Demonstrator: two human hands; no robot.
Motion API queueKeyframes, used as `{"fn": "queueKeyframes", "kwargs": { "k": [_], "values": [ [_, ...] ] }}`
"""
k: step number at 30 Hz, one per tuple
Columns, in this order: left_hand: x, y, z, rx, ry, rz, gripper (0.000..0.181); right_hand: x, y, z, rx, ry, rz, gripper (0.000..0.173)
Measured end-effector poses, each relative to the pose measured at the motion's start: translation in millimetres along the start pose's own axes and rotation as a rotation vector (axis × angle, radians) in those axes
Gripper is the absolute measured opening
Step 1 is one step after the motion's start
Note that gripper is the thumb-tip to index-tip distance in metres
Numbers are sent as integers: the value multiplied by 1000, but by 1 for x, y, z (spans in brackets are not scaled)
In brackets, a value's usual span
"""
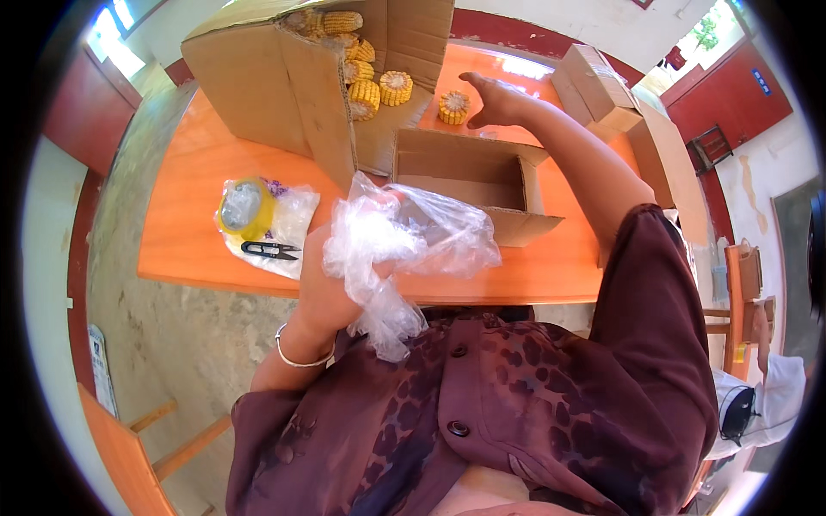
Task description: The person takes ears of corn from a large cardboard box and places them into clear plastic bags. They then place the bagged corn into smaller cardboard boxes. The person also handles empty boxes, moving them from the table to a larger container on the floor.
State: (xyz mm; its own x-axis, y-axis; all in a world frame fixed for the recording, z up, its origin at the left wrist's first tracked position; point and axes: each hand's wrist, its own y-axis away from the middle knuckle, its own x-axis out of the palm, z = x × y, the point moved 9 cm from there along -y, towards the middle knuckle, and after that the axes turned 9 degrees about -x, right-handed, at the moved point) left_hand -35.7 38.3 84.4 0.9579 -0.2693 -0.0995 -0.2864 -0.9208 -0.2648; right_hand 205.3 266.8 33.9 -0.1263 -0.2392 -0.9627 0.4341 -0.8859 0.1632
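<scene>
Crumpled clear plastic film, perhaps a bag [445, 238], is bunched in my left hand [329, 277], which wears a silver bangle. The film covers most of the fingers. My right hand [500, 103] reaches to the far side of the table, thumb and fingers apart, nothing between them. Just left of its fingertips a short piece of corn cob [454, 107] stands on its cut end. Several yellow corn cobs [363, 97] lie in a large cardboard box [271, 97] tipped on its side. An open small cardboard box [468, 151] sits in front of me.
On the orange table [187, 238], at left, lie a yellow tape roll [266, 209], black thread snips [270, 250] and a white plastic packet [300, 213]. More cardboard boxes [594, 90] line the right side. Wooden chairs [129, 445] stand beside the table.
</scene>
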Motion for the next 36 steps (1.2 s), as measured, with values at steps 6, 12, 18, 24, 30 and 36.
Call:
{"fn": "queueKeyframes", "kwargs": {
  "k": [6,12,18,24,30,36],
  "values": [
    [-6,-4,-5,-4,10,-13,46,18,-34,2,-103,53,93,87],
    [-4,2,4,-45,50,-8,45,15,-32,-9,-20,62,-8,67],
    [6,3,-1,-7,39,34,42,-69,15,-9,-154,-264,-593,63],
    [31,8,-6,36,0,84,37,-88,166,81,-339,-1192,-410,62],
    [53,12,9,40,14,109,30,-39,233,137,-576,-1353,-182,68],
    [66,16,22,-20,17,126,34,39,248,148,-375,-1449,298,72]
  ]
}}
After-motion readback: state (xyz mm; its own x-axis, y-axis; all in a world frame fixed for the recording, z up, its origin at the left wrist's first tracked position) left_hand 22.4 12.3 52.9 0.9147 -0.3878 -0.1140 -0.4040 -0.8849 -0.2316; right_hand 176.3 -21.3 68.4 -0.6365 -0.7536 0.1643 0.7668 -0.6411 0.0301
